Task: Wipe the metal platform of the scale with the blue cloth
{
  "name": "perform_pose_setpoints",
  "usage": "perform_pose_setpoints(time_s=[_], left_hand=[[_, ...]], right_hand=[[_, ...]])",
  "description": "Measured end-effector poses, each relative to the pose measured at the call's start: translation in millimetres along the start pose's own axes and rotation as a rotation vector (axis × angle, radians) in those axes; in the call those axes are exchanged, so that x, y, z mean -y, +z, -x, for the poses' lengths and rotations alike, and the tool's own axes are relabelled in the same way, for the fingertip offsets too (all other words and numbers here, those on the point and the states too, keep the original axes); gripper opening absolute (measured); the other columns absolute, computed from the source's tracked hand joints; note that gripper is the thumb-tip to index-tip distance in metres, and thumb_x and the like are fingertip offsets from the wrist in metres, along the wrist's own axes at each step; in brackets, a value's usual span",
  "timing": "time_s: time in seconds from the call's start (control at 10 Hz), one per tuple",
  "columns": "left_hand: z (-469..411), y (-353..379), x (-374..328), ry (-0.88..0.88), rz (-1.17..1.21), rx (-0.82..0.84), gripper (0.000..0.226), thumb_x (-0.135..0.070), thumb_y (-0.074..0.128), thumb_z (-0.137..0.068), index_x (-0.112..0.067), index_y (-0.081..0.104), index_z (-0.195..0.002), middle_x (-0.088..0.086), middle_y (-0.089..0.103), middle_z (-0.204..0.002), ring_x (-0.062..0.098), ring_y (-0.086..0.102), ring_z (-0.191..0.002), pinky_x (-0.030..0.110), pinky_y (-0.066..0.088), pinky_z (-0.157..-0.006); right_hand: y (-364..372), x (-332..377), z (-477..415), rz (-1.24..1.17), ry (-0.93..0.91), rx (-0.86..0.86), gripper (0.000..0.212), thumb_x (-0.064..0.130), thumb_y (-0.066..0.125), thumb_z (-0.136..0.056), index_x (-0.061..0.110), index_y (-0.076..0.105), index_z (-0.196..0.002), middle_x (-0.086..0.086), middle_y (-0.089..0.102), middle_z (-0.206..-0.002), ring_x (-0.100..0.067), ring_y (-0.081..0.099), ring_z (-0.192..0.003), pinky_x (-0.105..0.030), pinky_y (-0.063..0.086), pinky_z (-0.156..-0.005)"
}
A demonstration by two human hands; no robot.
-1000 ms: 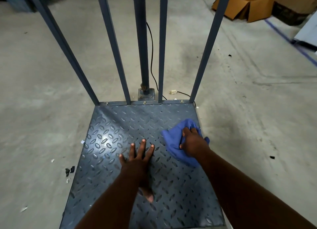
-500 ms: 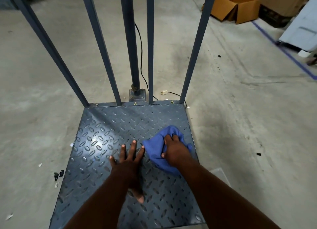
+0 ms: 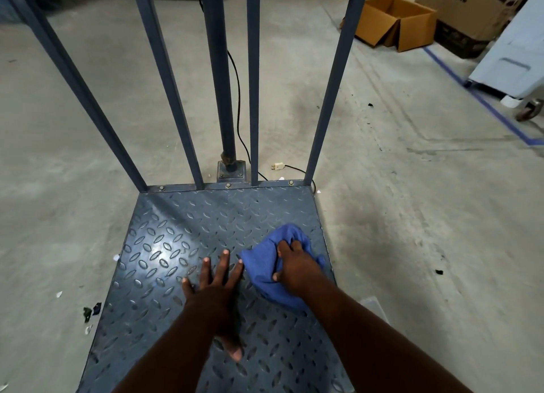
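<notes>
Left hand (image 3: 216, 286): flat on the tread plate, palm down, fingers spread and holding nothing; it looks to be bracing the person's weight
Right hand (image 3: 294, 270): fingers curled and clamped on the blue cloth (image 3: 272, 270), pressing it against the plate just beside the left hand's fingertips
Blue cloth: bunched, not spread; it lies on the right half of the platform, close to the right edge, most of it showing to the left of and beyond the knuckles
Metal platform (image 3: 164, 245): dark diamond-pattern plate with a bright glare patch on its left half (whether that part has been wiped cannot be told from its look)
Step in hand: mid-wipe, judging by the cloth pressed down under a closed hand; the right side is being worked
Next move: probably sweep the cloth across towards the left half and up to the far edge, which calls for steady downward pressure over the raised treads and for lifting the bracing hand out of the way
Rail posts (image 3: 253, 83): four blue uprights bolted along the far edge, with the scale column (image 3: 220, 77) behind them
Beyond: a black cable and plug (image 3: 278, 165) on the concrete floor (image 3: 412, 186), an open cardboard box (image 3: 394, 23) further off
</notes>
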State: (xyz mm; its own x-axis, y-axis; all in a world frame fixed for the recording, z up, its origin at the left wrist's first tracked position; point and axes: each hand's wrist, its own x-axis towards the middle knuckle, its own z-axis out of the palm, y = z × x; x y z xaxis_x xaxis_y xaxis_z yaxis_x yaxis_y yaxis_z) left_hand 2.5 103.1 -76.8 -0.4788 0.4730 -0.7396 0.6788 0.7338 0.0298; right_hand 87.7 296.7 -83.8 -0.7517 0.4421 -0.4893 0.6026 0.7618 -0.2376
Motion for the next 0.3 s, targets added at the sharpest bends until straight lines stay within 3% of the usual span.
perform_pose_setpoints(time_s=[0.1,0.2,0.3], left_hand=[[-3.3,1.7,0.4,0.0,-0.006,0.013,0.188,-0.063,0.104,-0.041,-0.041,-0.047,-0.151,0.001,-0.068,-0.146,0.046,-0.047,-0.144,0.088,-0.012,-0.114],[0.0,0.6,0.3,-0.003,0.003,0.012,0.187,-0.062,0.104,-0.042,-0.039,-0.044,-0.153,0.001,-0.069,-0.143,0.045,-0.048,-0.143,0.088,-0.013,-0.113],[6.3,-4.4,-2.6,0.017,-0.013,0.008,0.185,-0.063,0.103,-0.044,-0.036,-0.042,-0.156,0.003,-0.064,-0.149,0.046,-0.047,-0.144,0.088,-0.011,-0.115]], right_hand=[[3.3,0.8,3.9,0.015,-0.006,-0.035,0.083,0.047,0.066,-0.095,0.026,0.018,-0.159,-0.015,0.019,-0.165,-0.038,0.042,-0.144,-0.05,0.038,-0.116],[-6.6,-6.4,23.2,0.001,-0.115,0.052,0.074,0.04,0.061,-0.1,0.03,0.021,-0.162,-0.015,0.016,-0.167,-0.037,0.038,-0.147,-0.047,0.036,-0.119],[-66.2,-15.8,40.2,-0.245,-0.166,-0.169,0.045,0.023,0.059,-0.1,0.025,0.055,-0.145,-0.013,0.056,-0.144,-0.027,0.059,-0.127,-0.032,0.046,-0.102]])
